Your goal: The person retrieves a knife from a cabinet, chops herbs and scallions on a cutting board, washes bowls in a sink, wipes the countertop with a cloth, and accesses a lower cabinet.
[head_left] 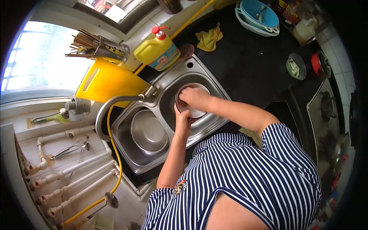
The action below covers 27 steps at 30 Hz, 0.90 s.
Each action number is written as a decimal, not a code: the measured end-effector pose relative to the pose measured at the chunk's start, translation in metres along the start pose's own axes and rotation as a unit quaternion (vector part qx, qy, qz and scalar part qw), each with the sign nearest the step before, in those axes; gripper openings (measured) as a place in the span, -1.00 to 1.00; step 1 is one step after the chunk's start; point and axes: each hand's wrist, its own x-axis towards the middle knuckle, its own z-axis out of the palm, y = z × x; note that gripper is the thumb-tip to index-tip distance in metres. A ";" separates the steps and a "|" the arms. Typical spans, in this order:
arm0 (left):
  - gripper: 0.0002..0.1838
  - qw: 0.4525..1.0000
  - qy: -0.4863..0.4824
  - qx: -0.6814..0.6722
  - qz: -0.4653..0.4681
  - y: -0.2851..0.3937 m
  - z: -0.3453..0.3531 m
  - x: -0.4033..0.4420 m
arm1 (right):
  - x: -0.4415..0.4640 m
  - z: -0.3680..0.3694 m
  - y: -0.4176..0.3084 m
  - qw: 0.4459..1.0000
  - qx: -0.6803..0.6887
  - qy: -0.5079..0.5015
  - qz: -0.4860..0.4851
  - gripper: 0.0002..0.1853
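Over the right basin of the steel sink (174,82), my left hand (183,119) grips the near left rim of a bowl (200,89), white inside with a dark outer edge. My right hand (194,98) reaches into that bowl, its fingers curled down against the inner left side. Whether something sits under those fingertips is hidden. A round metal pan (149,131) lies in the left basin. The curved faucet (115,100) points over the left basin's outer edge.
Behind the sink are a yellow cutting board (107,82), a yellow detergent jug (157,51) and a utensil holder (109,50). A yellow cloth (209,37), blue basin (260,15) and small bowl (296,67) rest on the black counter. A yellow hose (109,126) runs past the faucet.
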 end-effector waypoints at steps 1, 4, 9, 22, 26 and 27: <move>-0.11 1.000 0.018 0.011 -0.003 0.006 0.004 -0.004 | -0.007 0.012 -0.002 0.996 -0.083 0.014 0.034 -0.85; 0.00 0.998 0.039 0.020 0.033 -0.003 -0.003 0.001 | 0.008 -0.014 -0.013 0.910 0.002 -0.393 0.135 -0.73; -0.02 0.998 0.069 0.006 0.012 -0.006 0.018 -0.004 | -0.007 0.016 0.004 0.993 0.101 0.037 0.044 -0.76; 0.06 0.959 0.232 -0.063 0.149 0.007 0.021 0.000 | -0.004 -0.009 -0.001 0.888 0.109 0.140 0.425 -0.53; 0.01 0.968 0.222 -0.030 0.114 0.001 0.016 0.004 | -0.018 0.020 -0.013 0.677 0.507 -0.055 0.530 -0.54; 0.00 0.973 0.202 0.009 0.111 0.003 0.013 0.002 | -0.018 0.019 -0.009 0.677 0.508 -0.052 0.529 -0.54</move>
